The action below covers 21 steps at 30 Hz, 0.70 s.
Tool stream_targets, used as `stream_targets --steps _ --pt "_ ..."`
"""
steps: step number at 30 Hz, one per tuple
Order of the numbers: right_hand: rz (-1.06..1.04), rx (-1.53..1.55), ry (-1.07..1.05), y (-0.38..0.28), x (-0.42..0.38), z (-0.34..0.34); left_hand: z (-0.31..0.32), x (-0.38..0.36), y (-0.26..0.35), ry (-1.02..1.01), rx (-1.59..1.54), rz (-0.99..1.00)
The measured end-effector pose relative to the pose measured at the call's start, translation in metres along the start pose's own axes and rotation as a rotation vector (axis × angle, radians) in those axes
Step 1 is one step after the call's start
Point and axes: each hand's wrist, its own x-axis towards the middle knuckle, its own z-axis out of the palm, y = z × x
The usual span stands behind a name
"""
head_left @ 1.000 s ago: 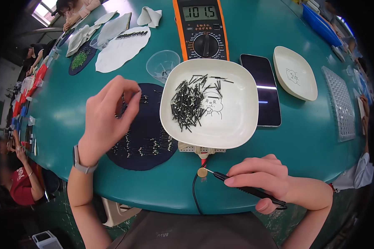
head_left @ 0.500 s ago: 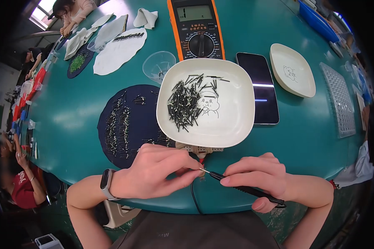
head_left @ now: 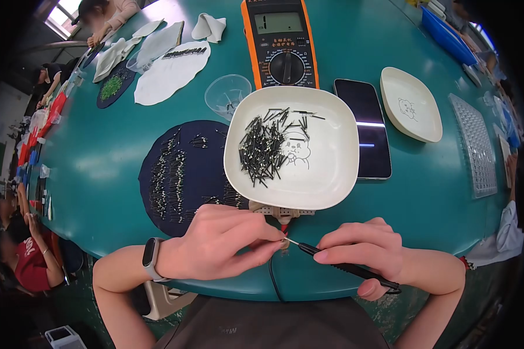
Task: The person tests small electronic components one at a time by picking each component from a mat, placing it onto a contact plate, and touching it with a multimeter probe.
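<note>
My right hand is closed around a black multimeter test probe, its thin metal tip pointing left. The tip meets the fingertips of my left hand, which are pinched together. Whatever small piece those fingers hold is too hidden to name. Just beyond them is a small fixture with a red part, partly under the cream dish. Many thin black pieces with shiny ends lie in the dish's left half. More such pieces stand in rows on a dark blue round pad at left.
Behind the dish lies an orange multimeter displaying "1". A phone, a second cream dish and a clear tray are at right. A clear cup and white cloths are at left. Other people sit around the table.
The whole view has shifted slightly down and right. Both hands keep nearly the same pose, with the probe tip still at the left fingertips.
</note>
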Motion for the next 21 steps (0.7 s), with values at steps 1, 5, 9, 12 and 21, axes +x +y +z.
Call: stream_targets --steps 1,5,9,12,21 --pt "-0.006 0.003 0.011 0.001 0.000 0.000 -0.004 0.001 0.001 0.014 0.083 0.056" --pt "-0.012 -0.009 -0.001 0.001 0.000 0.000 -0.045 0.012 -0.009 0.139 0.189 -0.103" --pt "-0.021 -0.001 0.020 0.002 0.001 0.002 -0.072 0.003 -0.049 0.050 0.975 -0.219" --pt "-0.018 -0.001 0.019 0.001 0.001 0.001 -0.072 -0.005 -0.059 -0.093 1.012 -0.233" --pt "-0.014 -0.011 0.001 0.002 0.001 0.000 -0.072 0.009 -0.058 0.037 1.080 -0.084"
